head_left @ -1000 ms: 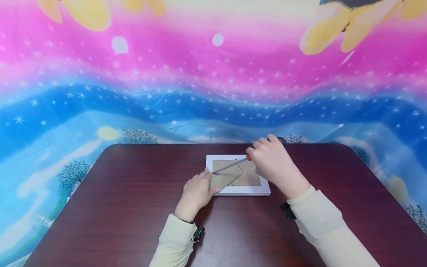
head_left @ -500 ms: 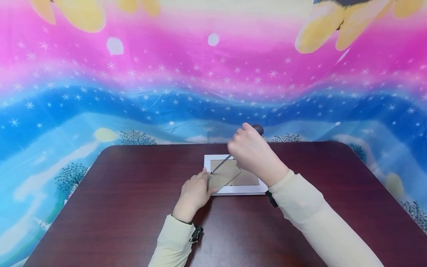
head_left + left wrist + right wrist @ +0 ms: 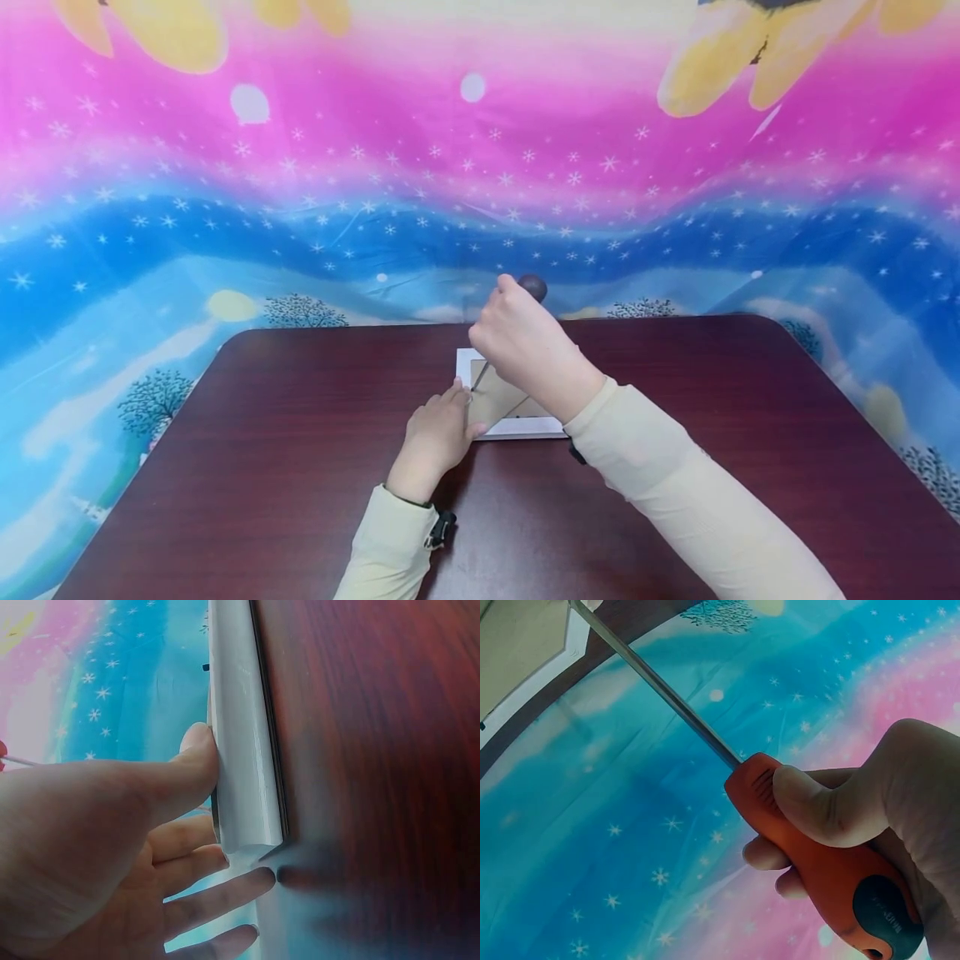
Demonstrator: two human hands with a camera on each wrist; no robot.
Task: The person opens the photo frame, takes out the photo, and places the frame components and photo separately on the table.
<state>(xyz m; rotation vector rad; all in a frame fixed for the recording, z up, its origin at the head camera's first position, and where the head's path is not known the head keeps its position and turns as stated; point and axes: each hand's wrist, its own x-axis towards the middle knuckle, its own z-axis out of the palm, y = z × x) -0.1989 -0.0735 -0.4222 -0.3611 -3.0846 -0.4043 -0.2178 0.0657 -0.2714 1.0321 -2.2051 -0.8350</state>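
A white picture frame (image 3: pixel 528 429) lies face down on the table, its brown backing board (image 3: pixel 495 398) up. My right hand (image 3: pixel 532 346) grips the orange and black handle of a screwdriver (image 3: pixel 817 870), thumb along the handle. The metal shaft slants down to the left, its tip at the left inner edge of the frame. At that left end rests my left hand (image 3: pixel 438 433). In the left wrist view its thumb (image 3: pixel 196 754) presses on the back near the rim, with the other fingers (image 3: pixel 225 896) stretched past the end. My right hand hides the frame's right part.
The dark red-brown table (image 3: pixel 300 467) extends around the frame on all sides. Behind it hangs a pink and blue snowflake backdrop (image 3: pixel 420 192). Black straps (image 3: pixel 441 529) sit at the wrists, below cream sleeves.
My right hand has swung left over the frame, bringing the screwdriver steeper while its tip stays at the left inner edge. My left hand keeps its place on the frame.
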